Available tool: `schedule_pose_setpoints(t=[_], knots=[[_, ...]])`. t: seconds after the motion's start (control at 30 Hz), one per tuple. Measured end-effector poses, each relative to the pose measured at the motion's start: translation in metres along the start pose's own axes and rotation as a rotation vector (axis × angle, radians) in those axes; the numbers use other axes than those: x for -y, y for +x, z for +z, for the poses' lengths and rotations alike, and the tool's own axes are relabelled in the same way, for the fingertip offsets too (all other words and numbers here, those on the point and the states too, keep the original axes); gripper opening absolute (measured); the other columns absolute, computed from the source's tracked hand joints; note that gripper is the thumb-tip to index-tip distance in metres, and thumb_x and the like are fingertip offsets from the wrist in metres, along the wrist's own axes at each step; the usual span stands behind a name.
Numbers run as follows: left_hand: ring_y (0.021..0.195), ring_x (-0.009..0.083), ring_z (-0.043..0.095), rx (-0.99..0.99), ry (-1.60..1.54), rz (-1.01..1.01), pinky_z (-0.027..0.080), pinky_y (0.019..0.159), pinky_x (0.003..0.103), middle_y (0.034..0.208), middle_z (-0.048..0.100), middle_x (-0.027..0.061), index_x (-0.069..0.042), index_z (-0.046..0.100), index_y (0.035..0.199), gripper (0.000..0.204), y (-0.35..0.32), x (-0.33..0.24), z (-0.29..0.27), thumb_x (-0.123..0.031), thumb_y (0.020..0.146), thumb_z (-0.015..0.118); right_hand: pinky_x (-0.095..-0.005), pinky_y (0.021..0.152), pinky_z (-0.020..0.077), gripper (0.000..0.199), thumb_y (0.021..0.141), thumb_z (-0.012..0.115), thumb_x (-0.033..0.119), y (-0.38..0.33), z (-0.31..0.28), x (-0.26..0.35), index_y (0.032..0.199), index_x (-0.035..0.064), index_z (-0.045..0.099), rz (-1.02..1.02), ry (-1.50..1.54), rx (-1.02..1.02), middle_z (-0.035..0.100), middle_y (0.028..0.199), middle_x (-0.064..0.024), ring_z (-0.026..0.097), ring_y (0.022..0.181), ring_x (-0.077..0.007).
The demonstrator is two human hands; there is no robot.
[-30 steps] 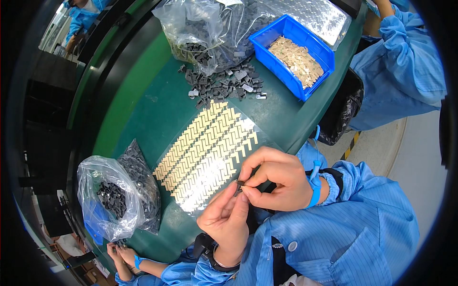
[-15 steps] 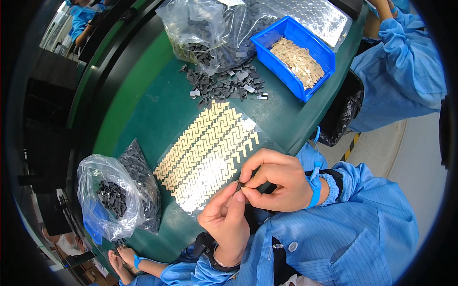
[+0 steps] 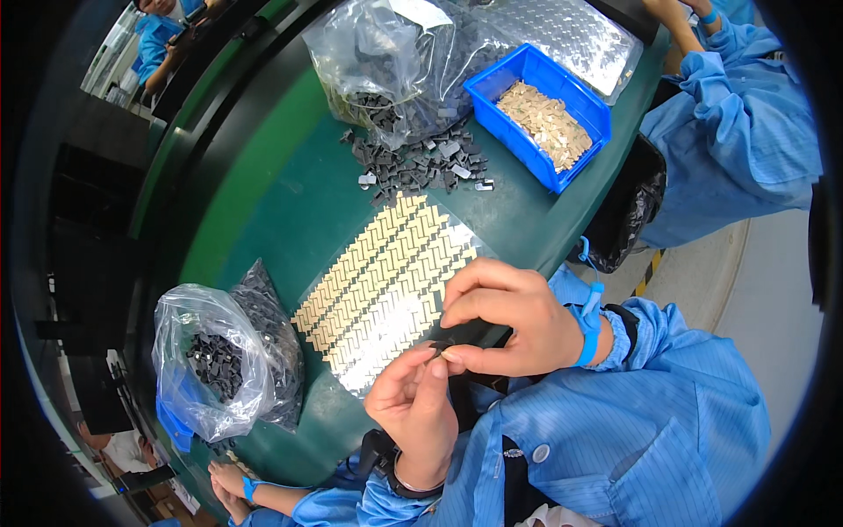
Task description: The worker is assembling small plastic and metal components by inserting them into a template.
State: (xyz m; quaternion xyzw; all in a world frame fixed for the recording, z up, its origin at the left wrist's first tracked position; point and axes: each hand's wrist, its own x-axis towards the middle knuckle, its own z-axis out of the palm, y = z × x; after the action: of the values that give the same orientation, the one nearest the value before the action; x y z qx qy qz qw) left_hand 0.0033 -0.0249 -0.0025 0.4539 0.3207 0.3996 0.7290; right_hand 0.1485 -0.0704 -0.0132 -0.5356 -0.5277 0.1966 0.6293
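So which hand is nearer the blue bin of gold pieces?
Right. Your right hand is below the bin in view; your left hand is farther off, lower and leftward.

I see a small black part (image 3: 437, 346) held in the left hand (image 3: 411, 400), at the right hand's (image 3: 529, 321) thumb. Its exact shape is too small to tell.
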Motion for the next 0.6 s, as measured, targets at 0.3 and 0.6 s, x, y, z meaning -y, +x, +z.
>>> schedule_pose_setpoints(t=[0.3, 0.6], knots=[[0.078, 0.0222, 0.064, 0.157, -0.052, -0.058, 0.054, 0.073, 0.030, 0.095, 0.062, 0.0211, 0.008, 0.047, 0.117, 0.036, -0.011, -0.017, -0.009, 0.005, 0.083, 0.057, -0.0216, 0.062, 0.0451, 0.016, 0.085, 0.061, 0.012, 0.000, -0.003, 0.005, 0.088, -0.0024, 0.055, 0.537, 0.922, 0.427, 0.061, 0.075, -0.0051, 0.058, 0.070, -0.0084], [0.082, 0.0229, 0.065, 0.253, 0.292, 0.137, 0.053, 0.074, 0.031, 0.096, 0.063, 0.0206, 0.006, 0.044, 0.124, 0.044, -0.027, -0.034, -0.019, 0.009, 0.081, 0.056, -0.0196, 0.052, 0.0375, 0.010, 0.079, 0.058, 0.009, -0.006, 0.012, 0.026, 0.076, 0.0015, 0.052, 0.549, 0.791, 0.476, 0.058, 0.068, -0.0018, 0.048, 0.059, -0.0043]])
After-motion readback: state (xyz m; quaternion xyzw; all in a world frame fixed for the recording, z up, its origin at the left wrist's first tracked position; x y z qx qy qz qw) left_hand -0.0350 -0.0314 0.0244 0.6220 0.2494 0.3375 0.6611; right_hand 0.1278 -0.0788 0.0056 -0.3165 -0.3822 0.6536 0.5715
